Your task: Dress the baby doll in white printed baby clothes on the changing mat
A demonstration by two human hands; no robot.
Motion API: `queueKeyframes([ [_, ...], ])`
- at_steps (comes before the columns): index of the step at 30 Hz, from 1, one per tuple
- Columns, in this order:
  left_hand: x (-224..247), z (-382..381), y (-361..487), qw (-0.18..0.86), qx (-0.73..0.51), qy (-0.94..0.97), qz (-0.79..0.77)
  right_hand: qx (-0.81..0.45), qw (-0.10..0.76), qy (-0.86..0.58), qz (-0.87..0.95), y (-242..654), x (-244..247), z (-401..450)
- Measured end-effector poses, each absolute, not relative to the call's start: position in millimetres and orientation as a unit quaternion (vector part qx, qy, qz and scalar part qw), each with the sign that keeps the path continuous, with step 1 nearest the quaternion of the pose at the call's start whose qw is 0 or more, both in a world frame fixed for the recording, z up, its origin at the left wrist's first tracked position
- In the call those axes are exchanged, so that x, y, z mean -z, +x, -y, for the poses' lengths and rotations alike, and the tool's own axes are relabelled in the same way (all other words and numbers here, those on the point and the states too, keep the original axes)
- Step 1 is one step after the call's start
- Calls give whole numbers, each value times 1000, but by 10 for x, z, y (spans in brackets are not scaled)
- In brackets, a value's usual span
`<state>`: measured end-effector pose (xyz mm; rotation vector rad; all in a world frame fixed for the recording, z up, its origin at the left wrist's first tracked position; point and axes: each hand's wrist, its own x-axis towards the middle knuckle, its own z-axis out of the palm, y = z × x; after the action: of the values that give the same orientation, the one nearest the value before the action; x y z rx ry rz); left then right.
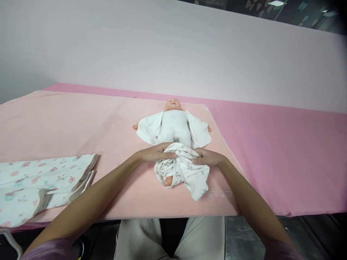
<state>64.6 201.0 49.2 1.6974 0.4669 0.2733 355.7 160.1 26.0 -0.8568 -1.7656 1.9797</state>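
Observation:
A baby doll point(173, 104) lies on its back, its head away from me and its arms spread. Its white top point(175, 124) is open at the sides, with a small hand showing past each sleeve. Around the doll's legs is a bunched pair of white printed baby pants point(191, 173), with one foot point(168, 181) poking out at the near end. My left hand point(158, 152) grips the cloth at its upper left, thumb on top. On the upper right, my right hand point(207, 157) pinches the same cloth. The fingers under the fabric are hidden.
Folded white cloths with a coloured print point(59, 177) lie at the left front. A peach mat point(108, 126) covers much of the pink table surface point(284, 155). Behind rises a pale wall point(162, 50). The front edge runs just above my knees.

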Motion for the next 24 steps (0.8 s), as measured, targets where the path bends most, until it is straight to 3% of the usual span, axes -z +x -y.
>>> queueKeyframes([
  [2,-489,-2006,645,624,-116,746,-200,-694,189,-285,634,3574,-252,-1609],
  [7,-498,-1982,655,593,-76,775,-205,-657,342,-326,588,3450,-224,-1585],
  [16,-466,-1984,661,600,-117,761,-218,-704,217,-300,606,3537,-218,-1629],
  [22,-595,-1926,698,584,-83,789,-171,-712,372,-304,512,3525,-184,-1581],
  [24,-599,-1945,688,602,-74,781,-150,-727,371,-318,482,3542,-197,-1543],
])
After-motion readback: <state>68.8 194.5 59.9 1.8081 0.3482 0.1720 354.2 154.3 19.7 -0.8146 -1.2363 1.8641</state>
